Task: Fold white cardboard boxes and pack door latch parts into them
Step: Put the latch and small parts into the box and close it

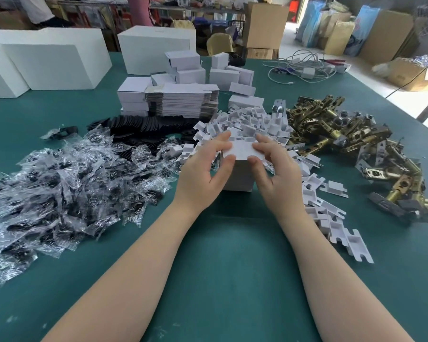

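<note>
On green felt-like table point(220, 255), hands point(203, 178) point(279, 178) pinching matte white box point(240, 169)

both bare forearms reached forward from the bottom edge, converging toward the middle. the left hand point(203, 174) and the right hand point(274, 174) faced each other, palms inward, wrists close. each had its fingers and thumb curled in a pinch.

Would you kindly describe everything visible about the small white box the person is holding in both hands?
The small white box looks like plain matte cardboard, unprinted. It stands upright on the green table, just in front of the pile of white card inserts. Its top flap lies roughly flat, its far edge notched. The left hand and right hand grip it from either side, thumbs at the flap's near edge, fingers over the top. Its contents cannot be seen.
</note>
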### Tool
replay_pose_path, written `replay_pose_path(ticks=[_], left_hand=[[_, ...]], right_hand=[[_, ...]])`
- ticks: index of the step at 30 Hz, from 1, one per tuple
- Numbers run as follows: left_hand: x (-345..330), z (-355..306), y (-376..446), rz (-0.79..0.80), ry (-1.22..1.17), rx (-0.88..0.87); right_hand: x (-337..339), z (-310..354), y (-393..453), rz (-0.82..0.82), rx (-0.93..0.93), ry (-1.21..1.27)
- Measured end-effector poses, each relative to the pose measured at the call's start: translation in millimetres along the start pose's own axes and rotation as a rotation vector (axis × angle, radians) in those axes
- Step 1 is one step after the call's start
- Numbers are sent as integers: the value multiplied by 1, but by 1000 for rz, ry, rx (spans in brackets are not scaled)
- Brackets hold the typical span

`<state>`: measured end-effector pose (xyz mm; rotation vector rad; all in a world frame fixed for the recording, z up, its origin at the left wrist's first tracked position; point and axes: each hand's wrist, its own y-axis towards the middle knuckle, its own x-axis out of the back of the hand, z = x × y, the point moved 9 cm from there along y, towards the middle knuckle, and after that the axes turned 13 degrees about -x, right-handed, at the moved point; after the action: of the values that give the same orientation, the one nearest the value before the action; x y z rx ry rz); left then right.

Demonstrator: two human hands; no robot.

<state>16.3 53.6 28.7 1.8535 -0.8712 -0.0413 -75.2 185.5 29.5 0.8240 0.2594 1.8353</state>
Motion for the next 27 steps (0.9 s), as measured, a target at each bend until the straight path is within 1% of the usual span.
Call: replay_pose_path(ticks=[4,9,15,21,24,27], left_hand=[[0,1,0,-11,18,9],[1,-2,1,-53,60,-6],[3,4,-1,-131,-138,157],[1,8,-1,-214,-255,238],[1,9,1,-228,-280,229],[0,9,2,-201,-298,203]], right_hand=[[1,2,-1,6,33,-11],[4,4,-3,-85,39,41],[9,2,-1,-131,-54,257],[9,5,3,-152,-68,320],[8,3,4,-131,-82,340],[8,4,4,-110,-79,337]])
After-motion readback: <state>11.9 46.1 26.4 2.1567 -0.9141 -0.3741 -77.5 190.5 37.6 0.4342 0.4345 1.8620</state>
